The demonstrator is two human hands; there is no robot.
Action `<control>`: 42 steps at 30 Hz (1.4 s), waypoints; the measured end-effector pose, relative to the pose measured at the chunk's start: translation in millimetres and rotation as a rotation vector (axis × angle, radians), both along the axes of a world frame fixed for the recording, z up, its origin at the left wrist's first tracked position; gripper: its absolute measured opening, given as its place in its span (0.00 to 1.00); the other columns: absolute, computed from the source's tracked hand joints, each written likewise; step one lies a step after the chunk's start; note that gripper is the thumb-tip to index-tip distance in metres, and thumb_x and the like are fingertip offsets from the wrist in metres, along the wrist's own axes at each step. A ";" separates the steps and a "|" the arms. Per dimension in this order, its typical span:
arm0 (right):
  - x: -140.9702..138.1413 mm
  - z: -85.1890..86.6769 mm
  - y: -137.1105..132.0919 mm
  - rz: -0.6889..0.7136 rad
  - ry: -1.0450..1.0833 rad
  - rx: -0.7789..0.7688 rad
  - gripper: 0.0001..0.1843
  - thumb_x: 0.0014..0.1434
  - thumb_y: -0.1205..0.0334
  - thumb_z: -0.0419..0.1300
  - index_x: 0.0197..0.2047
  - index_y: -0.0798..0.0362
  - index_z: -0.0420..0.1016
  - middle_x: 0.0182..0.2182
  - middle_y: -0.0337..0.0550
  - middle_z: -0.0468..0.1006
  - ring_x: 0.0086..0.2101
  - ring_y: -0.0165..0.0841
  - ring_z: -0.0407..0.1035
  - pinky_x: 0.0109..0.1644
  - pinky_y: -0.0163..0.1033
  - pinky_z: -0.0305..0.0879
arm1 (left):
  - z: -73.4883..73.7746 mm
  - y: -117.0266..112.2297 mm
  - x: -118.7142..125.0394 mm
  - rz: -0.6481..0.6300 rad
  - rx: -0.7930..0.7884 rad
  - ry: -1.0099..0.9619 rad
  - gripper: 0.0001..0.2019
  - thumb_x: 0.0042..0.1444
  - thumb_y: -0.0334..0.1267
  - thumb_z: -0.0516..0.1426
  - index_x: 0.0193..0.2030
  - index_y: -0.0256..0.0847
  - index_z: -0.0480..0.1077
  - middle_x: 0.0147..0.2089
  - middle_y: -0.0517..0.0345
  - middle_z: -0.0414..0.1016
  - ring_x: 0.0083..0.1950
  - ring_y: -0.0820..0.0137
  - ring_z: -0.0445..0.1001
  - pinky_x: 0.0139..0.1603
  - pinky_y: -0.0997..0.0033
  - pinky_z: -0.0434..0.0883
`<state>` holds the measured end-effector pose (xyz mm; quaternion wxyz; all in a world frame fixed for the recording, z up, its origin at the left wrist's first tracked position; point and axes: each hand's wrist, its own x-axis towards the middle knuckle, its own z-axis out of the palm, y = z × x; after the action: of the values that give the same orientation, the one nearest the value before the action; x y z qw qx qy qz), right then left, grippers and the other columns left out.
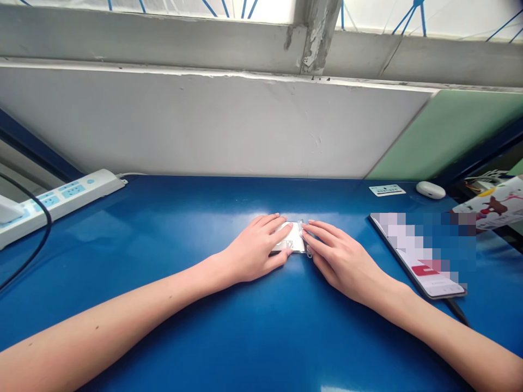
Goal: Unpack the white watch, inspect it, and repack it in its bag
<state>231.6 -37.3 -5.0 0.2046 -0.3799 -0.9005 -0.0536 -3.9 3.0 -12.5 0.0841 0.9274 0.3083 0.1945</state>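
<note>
A small flat silvery-white pack point(293, 239) lies on the blue tabletop point(253, 332) in the middle of the head view. My left hand point(255, 247) lies over its left half, fingers flat on top and thumb along its near edge. My right hand point(339, 256) rests palm down just right of the pack, its fingertips touching the pack's right edge. Most of the pack is hidden under my left fingers.
A phone point(420, 253) with a cable lies right of my right hand. A white power strip point(61, 198) and a black cable point(32, 239) sit at the far left. A small label point(387, 190), a white earbud case point(430, 189) and a printed bag point(494, 207) are at the back right. A white wall panel point(212, 125) closes the back.
</note>
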 end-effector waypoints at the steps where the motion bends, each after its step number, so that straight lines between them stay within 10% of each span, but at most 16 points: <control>1: 0.4 0.0 0.5 0.006 0.015 -0.026 0.19 0.67 0.70 0.51 0.58 0.63 0.72 0.55 0.60 0.76 0.58 0.50 0.68 0.59 0.56 0.72 | 0.2 -0.1 0.0 0.001 0.000 0.000 0.23 0.66 0.43 0.54 0.64 0.34 0.65 0.64 0.39 0.68 0.67 0.50 0.64 0.65 0.48 0.64; 28: -1.0 -6.6 1.0 -0.046 0.363 -0.410 0.21 0.66 0.59 0.57 0.61 0.52 0.71 0.62 0.52 0.71 0.66 0.49 0.57 0.64 0.62 0.64 | 2.9 -1.4 1.5 0.008 -0.004 0.020 0.22 0.66 0.42 0.53 0.64 0.35 0.65 0.64 0.39 0.68 0.67 0.50 0.64 0.64 0.47 0.65; 42: -2.8 -10.1 0.7 0.011 0.245 -0.283 0.25 0.65 0.62 0.57 0.64 0.57 0.67 0.64 0.58 0.68 0.65 0.48 0.58 0.65 0.57 0.64 | 2.5 -1.4 2.3 0.006 -0.022 0.033 0.21 0.66 0.40 0.53 0.64 0.35 0.64 0.64 0.40 0.68 0.67 0.50 0.63 0.65 0.47 0.64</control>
<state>228.8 -36.6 -15.1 0.2577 -0.4037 -0.8694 0.1213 -1.7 1.5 -10.0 0.0883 0.9285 0.3148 0.1759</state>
